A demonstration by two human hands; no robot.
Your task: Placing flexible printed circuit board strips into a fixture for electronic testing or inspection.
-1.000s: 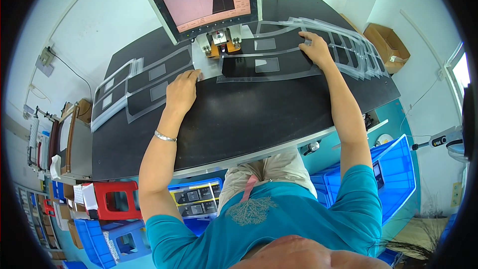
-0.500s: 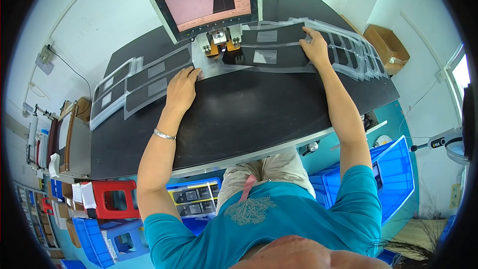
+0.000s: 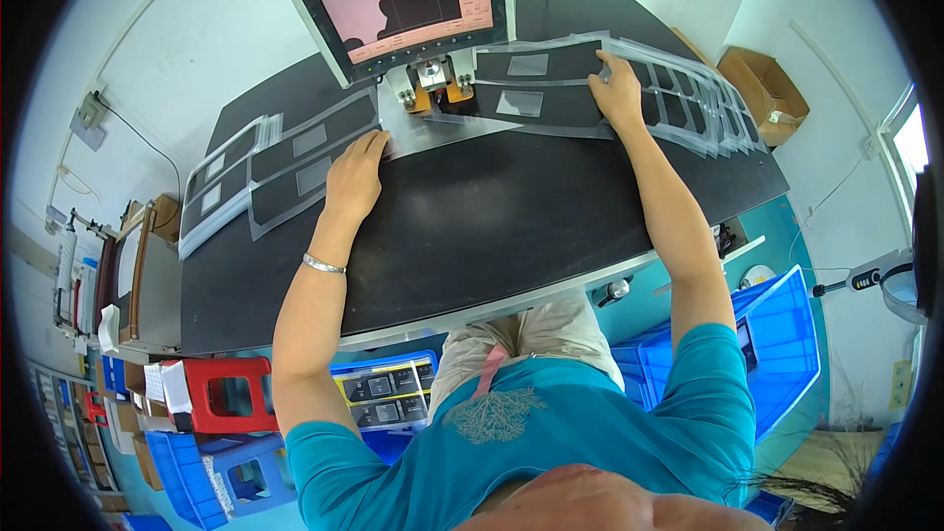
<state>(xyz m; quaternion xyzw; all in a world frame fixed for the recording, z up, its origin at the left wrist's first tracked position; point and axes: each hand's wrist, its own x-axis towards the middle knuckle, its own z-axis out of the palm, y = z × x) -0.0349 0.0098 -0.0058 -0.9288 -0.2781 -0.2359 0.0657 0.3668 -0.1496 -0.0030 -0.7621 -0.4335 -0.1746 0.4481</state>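
Note:
My left hand (image 3: 356,172) lies with its fingers stretched out at the inner edge of a clear-bordered black sheet (image 3: 285,159), beside a bare metal plate (image 3: 423,136). At the right, my right hand (image 3: 618,88) pinches the edge of another black sheet (image 3: 560,98) that has pale window patches. That sheet's inner end lies by the head of a bench machine (image 3: 433,79), whose orange-footed clamps stand over the plate. Above them, the machine's monitor (image 3: 393,0) displays a magnified dark outline with crossing lines.
Several more sheets (image 3: 700,98) fan out on the right of the black table (image 3: 472,226), and a stack (image 3: 211,182) sits on the left. A cardboard box (image 3: 762,93) stands beyond the right edge. Blue bins (image 3: 782,354) and a red stool (image 3: 228,388) are below the table.
The right sheet has shifted and turned slightly on the plate, uncovering more metal. My left hand has drawn back slightly left. On the monitor, the round hole gave way to a lobed dark outline.

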